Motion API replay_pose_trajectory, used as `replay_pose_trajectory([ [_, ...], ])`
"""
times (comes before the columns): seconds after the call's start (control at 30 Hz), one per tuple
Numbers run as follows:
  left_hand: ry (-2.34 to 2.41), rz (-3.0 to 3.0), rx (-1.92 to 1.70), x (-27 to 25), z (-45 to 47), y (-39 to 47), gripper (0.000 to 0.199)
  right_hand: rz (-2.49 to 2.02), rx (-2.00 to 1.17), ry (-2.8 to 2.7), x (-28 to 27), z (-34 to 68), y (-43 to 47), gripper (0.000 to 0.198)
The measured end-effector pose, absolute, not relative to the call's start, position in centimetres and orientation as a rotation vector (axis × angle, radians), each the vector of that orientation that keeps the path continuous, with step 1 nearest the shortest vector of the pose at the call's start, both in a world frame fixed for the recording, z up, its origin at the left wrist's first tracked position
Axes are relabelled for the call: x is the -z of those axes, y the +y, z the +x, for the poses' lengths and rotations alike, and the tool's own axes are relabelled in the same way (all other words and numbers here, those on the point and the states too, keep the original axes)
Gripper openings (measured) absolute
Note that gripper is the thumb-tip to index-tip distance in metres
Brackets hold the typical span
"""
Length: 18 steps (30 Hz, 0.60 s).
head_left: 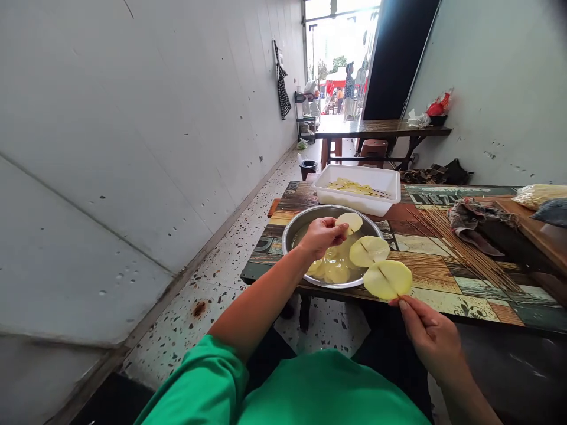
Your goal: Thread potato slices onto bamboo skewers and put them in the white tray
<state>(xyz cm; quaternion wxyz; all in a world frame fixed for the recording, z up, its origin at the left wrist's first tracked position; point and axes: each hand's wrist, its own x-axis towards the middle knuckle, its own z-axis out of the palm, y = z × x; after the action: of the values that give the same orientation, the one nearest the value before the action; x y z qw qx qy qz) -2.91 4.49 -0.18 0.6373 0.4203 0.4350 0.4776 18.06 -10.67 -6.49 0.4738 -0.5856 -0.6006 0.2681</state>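
Note:
In my right hand (429, 333) a thin wooden skewer (383, 271) is pinched near its lower end. Two pale yellow potato slices (390, 280) are threaded along it, one beyond the other. My left hand (324, 235) is closed on another potato slice (349, 222), held at the skewer's far end; whether the tip has pierced that slice I cannot tell. Below my left hand sits a round metal basin (290, 248) of water with several more slices (334, 270) lying in it.
Behind the basin stands a white plastic tub (358, 203) with skewered slices. Loose skewers (465, 245) lie to the right, beside a crumpled cloth (476, 221) and a wooden board (527, 227). A wall (133, 118) rises on the left; a second table (372, 127) stands farther back.

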Motion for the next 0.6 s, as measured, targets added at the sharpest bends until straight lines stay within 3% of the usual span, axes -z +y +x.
replay_pose_trajectory([
  [0.1, 1.096, 1.292, -1.283, 0.6, -2.5, 4.2, 0.016, -1.436, -0.254, -1.623, 6.6, 17.6, -10.8, 0.027],
  [0.2, 1.222, 1.623, -1.413, 0.7, -2.3, 3.9, 0.017, -1.448, -0.161, -1.614, 6.5, 17.1, -11.1, 0.027],
  [0.27, 1.250, 1.651, -1.431, 0.6, -2.4, 3.9, 0.016, -1.453, -0.373, -1.518, 6.4, 17.1, -11.3, 0.028],
  [0.43, 1.090, 1.216, -1.281, -0.1, -2.7, 4.3, 0.013, -1.290, -1.307, -1.070, 6.4, 18.0, -11.1, 0.041],
  [0.6, 0.953, 0.850, -1.185, -1.2, -3.2, 4.4, 0.011, -1.175, -1.395, -1.057, 8.2, 19.7, -10.0, 0.033],
])
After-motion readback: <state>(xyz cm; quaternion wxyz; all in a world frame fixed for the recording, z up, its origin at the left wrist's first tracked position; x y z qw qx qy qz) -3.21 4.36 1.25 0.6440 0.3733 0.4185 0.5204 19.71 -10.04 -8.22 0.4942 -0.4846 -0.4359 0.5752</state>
